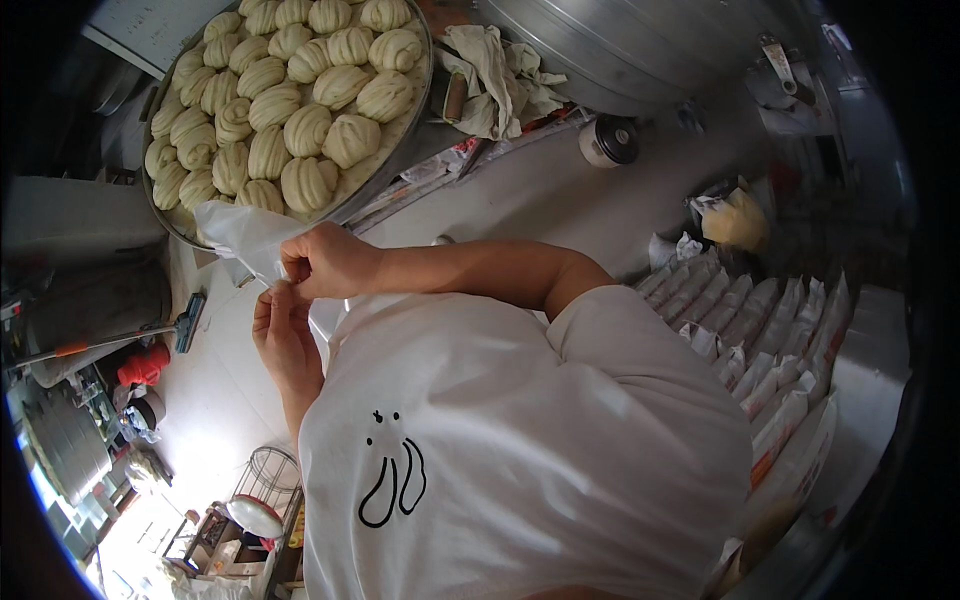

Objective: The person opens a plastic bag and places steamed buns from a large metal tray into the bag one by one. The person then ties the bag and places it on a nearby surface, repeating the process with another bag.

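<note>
My right hand [335,262] is closed with fingers curled round the gathered edge of a thin white plastic bag [245,232]. Just below it, my left hand [285,335] pinches the same edge, its fingertips nearly meeting those of the right. The bag's loose part spreads toward the near rim of a large round metal tray [425,75]. Many pale, ridged dough rolls [275,105] sit close together on that tray, and the bag overlaps the nearest ones in the picture. What lies inside the bag, if anything, I cannot make out.
Crumpled cloths [490,85] lie right of the tray, beside a big metal vessel [610,45]. A small dark-lidded pot [610,142] stands beyond. Rows of filled packages [770,340] line the right. At left are a long-handled floor tool [185,322] and a red object [143,365].
</note>
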`<action>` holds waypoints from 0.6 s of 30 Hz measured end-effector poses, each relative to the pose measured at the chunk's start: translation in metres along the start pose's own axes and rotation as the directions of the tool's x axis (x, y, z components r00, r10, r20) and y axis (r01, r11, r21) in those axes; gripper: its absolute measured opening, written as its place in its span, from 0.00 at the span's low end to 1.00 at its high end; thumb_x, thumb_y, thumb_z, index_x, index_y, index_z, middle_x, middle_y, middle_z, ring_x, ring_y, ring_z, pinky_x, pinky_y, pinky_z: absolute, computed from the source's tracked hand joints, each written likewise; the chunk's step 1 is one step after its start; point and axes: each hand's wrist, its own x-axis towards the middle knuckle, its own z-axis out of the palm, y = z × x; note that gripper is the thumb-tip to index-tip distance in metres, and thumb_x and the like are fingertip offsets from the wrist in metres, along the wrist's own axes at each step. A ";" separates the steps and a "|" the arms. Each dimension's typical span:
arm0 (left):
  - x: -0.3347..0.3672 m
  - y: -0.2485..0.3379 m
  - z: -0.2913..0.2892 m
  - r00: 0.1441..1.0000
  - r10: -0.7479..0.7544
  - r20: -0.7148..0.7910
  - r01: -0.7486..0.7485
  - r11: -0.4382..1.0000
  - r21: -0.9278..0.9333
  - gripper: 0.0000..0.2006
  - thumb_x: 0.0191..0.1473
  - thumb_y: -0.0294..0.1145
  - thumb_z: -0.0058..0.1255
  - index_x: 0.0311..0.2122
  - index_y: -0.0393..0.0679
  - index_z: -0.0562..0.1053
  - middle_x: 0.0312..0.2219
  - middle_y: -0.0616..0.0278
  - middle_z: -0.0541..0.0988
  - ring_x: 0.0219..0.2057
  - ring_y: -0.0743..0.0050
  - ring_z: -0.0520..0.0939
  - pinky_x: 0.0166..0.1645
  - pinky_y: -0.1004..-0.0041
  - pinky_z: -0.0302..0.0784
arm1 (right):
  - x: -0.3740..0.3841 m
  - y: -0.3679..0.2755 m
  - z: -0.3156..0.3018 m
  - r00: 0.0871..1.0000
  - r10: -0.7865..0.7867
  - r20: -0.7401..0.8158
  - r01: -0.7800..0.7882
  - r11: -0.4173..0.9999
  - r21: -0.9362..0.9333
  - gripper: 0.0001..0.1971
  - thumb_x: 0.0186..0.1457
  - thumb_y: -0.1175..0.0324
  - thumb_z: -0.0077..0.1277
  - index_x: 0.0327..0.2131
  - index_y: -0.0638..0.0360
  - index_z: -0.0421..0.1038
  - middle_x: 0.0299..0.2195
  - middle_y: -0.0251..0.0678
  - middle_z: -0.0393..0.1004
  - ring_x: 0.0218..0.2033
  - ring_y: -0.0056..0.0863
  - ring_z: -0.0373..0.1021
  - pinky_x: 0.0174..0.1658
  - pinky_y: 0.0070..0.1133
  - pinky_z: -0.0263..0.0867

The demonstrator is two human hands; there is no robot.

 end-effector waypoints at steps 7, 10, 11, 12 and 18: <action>0.002 -0.008 -0.003 0.989 0.130 -0.074 -0.110 0.966 0.234 0.10 0.60 0.32 0.50 0.36 0.35 0.75 0.28 0.67 0.77 0.30 0.82 0.75 0.38 0.80 0.70 | -0.002 0.000 -0.015 0.957 0.205 0.207 -0.258 0.925 0.279 0.09 0.46 0.67 0.61 0.25 0.60 0.72 0.22 0.28 0.72 0.23 0.15 0.65 0.27 0.17 0.62; 0.004 -0.011 -0.003 0.989 0.136 -0.066 -0.131 0.989 0.074 0.09 0.60 0.32 0.50 0.32 0.36 0.75 0.25 0.69 0.76 0.28 0.84 0.73 0.36 0.82 0.69 | -0.002 -0.002 -0.015 0.942 0.195 0.272 -0.289 0.882 0.371 0.09 0.50 0.67 0.59 0.25 0.59 0.70 0.22 0.26 0.69 0.23 0.13 0.63 0.26 0.15 0.59; 0.004 -0.010 -0.003 0.988 0.134 -0.072 -0.129 0.989 0.071 0.09 0.60 0.32 0.50 0.32 0.37 0.74 0.25 0.69 0.76 0.27 0.85 0.73 0.35 0.81 0.69 | -0.002 -0.003 -0.014 0.936 0.194 0.292 -0.301 0.873 0.383 0.09 0.51 0.68 0.58 0.25 0.59 0.70 0.22 0.25 0.69 0.24 0.13 0.63 0.26 0.14 0.59; 0.004 -0.010 -0.003 0.988 0.144 -0.061 -0.141 0.988 0.057 0.10 0.60 0.33 0.50 0.31 0.38 0.74 0.25 0.69 0.76 0.27 0.85 0.72 0.35 0.81 0.69 | -0.003 -0.004 -0.014 0.939 0.189 0.288 -0.302 0.854 0.424 0.08 0.52 0.69 0.57 0.26 0.59 0.69 0.22 0.25 0.68 0.24 0.13 0.63 0.27 0.14 0.59; 0.000 -0.001 -0.001 0.969 0.234 -0.081 -0.210 0.950 0.232 0.12 0.62 0.34 0.48 0.30 0.36 0.73 0.23 0.68 0.75 0.26 0.84 0.71 0.34 0.80 0.69 | -0.001 -0.008 -0.010 0.948 0.182 0.262 -0.297 0.804 0.515 0.08 0.56 0.67 0.56 0.30 0.58 0.69 0.24 0.24 0.68 0.26 0.13 0.63 0.30 0.14 0.60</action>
